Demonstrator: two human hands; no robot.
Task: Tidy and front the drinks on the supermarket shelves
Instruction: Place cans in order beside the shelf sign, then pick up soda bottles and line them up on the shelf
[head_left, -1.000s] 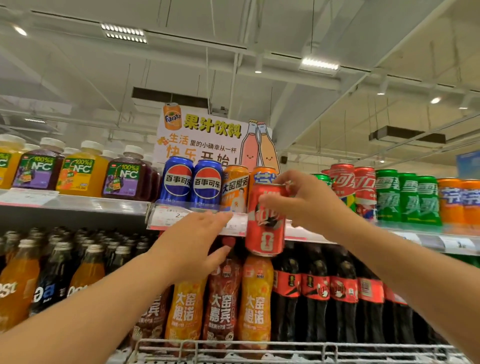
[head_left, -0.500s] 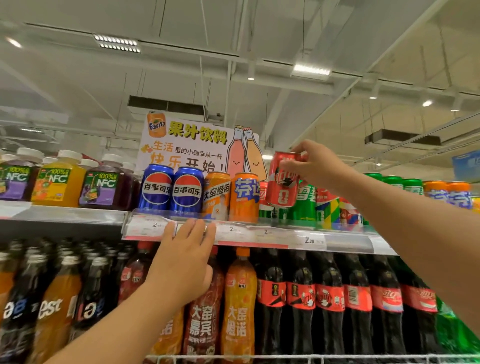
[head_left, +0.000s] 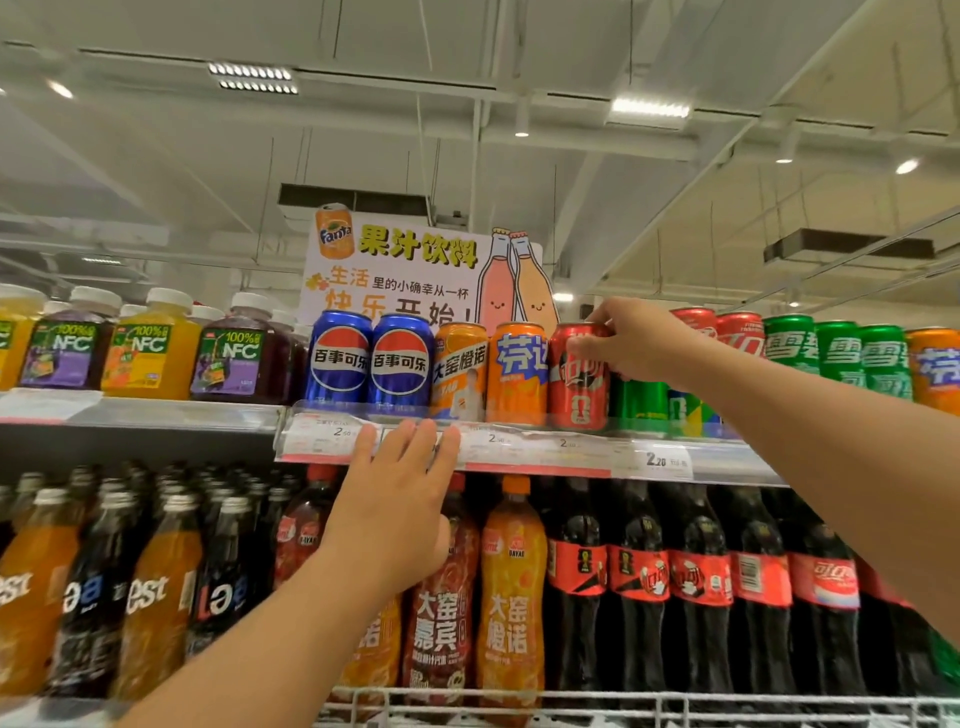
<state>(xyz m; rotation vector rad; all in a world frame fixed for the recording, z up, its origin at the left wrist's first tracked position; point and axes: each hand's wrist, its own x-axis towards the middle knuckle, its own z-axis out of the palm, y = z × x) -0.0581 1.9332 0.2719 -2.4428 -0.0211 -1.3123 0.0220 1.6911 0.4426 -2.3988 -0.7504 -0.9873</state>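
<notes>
On the far left of the top shelf stand juice bottles (head_left: 150, 353) with white caps and green NFC labels, orange and dark purple ones side by side. Below them, on the lower shelf, dark and orange bottles (head_left: 156, 587) crowd together in rows, their labels partly blurred. Next along the top shelf (head_left: 535, 457), behind a clear price strip, two blue Pepsi cans (head_left: 371, 358) stand upright and face forward, touching each other. Behind them rises a Fanta sign (head_left: 415, 270) with yellow lettering and two cartoon bottles. Under the Pepsi cans the left hand (head_left: 395, 514) is raised with straight fingers spread, its fingertips (head_left: 405, 431) lying against the price strip at the shelf edge and holding nothing. Right of the Pepsi cans come two orange cans (head_left: 491, 371), also upright at the front. Just beside them stands the red cola can (head_left: 579, 379), set upright at the shelf's front edge with its label forward. The right hand (head_left: 639, 343) grips this can at its top rim, fingers curled over the lid and thumb at the side. Behind and right of the hand are more red cans (head_left: 737, 332), then green Sprite cans (head_left: 836, 353), some lower green ones partly hidden by the arm, and another orange can at the frame edge. On the lower shelf to the right, tall cola bottles (head_left: 696, 577) with red labels stand in a line.
</notes>
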